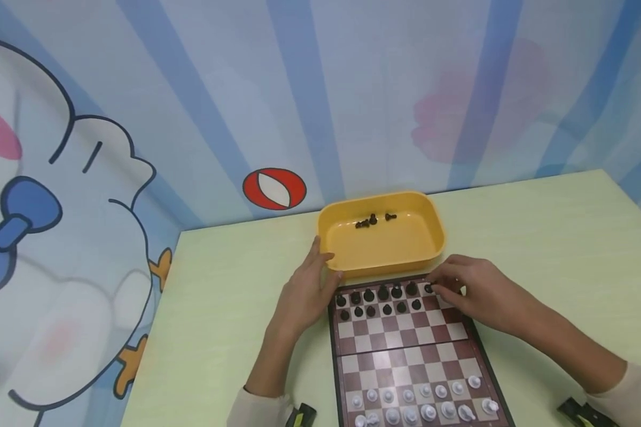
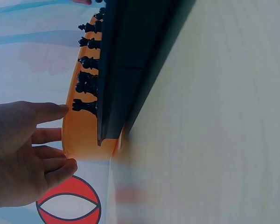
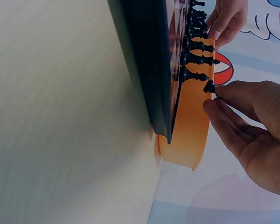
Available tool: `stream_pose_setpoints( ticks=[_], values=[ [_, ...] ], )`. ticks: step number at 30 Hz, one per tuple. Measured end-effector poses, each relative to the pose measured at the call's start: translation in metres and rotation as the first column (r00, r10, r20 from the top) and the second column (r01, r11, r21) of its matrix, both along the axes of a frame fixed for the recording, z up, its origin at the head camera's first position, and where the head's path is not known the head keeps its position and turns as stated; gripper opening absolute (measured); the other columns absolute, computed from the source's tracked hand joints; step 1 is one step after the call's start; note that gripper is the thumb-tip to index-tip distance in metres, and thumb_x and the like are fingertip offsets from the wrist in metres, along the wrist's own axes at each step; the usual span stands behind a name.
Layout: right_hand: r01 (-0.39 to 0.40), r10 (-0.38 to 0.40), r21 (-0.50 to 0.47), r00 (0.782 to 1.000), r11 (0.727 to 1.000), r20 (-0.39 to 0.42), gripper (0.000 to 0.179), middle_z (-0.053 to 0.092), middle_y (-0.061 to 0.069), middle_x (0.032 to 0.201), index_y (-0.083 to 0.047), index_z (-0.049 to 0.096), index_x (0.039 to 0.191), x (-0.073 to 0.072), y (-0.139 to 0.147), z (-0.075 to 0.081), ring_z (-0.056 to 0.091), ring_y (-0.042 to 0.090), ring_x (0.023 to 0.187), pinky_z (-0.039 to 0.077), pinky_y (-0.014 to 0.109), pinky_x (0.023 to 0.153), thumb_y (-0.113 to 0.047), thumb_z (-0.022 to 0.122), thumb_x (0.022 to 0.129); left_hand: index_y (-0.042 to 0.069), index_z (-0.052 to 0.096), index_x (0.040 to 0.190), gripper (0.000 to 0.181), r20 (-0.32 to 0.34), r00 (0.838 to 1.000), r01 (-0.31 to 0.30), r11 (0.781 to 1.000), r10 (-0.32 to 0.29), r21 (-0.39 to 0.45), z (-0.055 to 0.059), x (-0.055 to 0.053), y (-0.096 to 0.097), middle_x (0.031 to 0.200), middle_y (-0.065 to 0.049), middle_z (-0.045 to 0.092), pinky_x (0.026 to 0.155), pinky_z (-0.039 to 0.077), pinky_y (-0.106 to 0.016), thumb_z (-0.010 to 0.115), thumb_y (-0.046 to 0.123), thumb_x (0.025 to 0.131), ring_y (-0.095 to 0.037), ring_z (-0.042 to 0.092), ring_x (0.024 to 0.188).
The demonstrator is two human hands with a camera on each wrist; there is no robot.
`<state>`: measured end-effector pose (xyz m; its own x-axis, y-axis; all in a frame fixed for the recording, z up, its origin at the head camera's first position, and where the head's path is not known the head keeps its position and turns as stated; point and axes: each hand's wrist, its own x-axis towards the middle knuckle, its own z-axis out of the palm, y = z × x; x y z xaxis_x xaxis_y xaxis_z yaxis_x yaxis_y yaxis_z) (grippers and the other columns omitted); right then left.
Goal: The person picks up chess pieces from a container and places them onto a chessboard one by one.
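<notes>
Over the far right part of the chessboard (image 1: 424, 354), my right hand (image 1: 483, 293) pinches a small black chess piece (image 3: 209, 87) between thumb and fingertips. Its base points at the board, and the fingers hide its top. My left hand (image 1: 305, 293) is at the near left corner of the yellow tray (image 1: 381, 252), fingers loosely extended at the rim. Black chess pieces (image 1: 383, 293) stand in two rows along the board's far end, nearest the tray. White chess pieces (image 1: 428, 412) line the near end in two rows.
Several black chess pieces (image 1: 373, 219) lie in the tray near its back wall. The tray stands behind the board on a pale table (image 1: 235, 296). A wall with cartoon pictures (image 1: 374, 89) rises right behind the table's back edge.
</notes>
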<state>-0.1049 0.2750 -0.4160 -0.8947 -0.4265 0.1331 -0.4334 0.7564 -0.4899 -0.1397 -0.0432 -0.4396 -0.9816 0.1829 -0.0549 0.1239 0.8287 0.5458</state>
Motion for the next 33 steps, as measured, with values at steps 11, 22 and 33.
stream_pose_setpoints(
  ticks=[11,22,33],
  values=[
    [-0.025,0.022,0.033,0.995,0.999,0.095,0.012,0.071,-0.006,0.098,-0.017,0.079,0.105,0.002,-0.006,-0.014,0.058,0.001,0.080,0.053,0.023,0.064,-0.011,0.080,0.094,0.014,0.055,0.153,0.053,0.001,1.000,-0.008,1.000,0.008,-0.007,0.000,0.001,-0.002,0.178,0.002,0.018,0.119,0.046,-0.052,0.064,0.038,0.106,-0.028,0.042,0.156],
    [-0.032,0.022,0.091,0.994,0.995,0.107,0.011,0.069,-0.008,0.094,-0.018,0.079,0.102,0.001,-0.008,-0.017,0.055,0.001,0.076,0.052,0.022,0.064,-0.011,0.081,0.093,0.014,0.055,0.154,0.055,-0.001,1.000,0.003,1.000,-0.003,-0.015,-0.001,0.000,-0.001,0.179,0.003,0.017,0.119,0.046,-0.052,0.066,0.037,0.106,-0.028,0.043,0.155],
    [-0.045,0.036,0.091,0.995,0.995,0.098,0.013,0.069,-0.008,0.095,-0.020,0.079,0.102,0.001,-0.009,-0.018,0.057,0.002,0.079,0.052,0.024,0.065,-0.011,0.082,0.093,0.014,0.054,0.155,0.055,0.002,1.000,0.015,1.000,-0.015,-0.018,-0.002,0.000,-0.001,0.179,0.002,0.016,0.118,0.047,-0.052,0.065,0.037,0.106,-0.029,0.045,0.154]
  ],
)
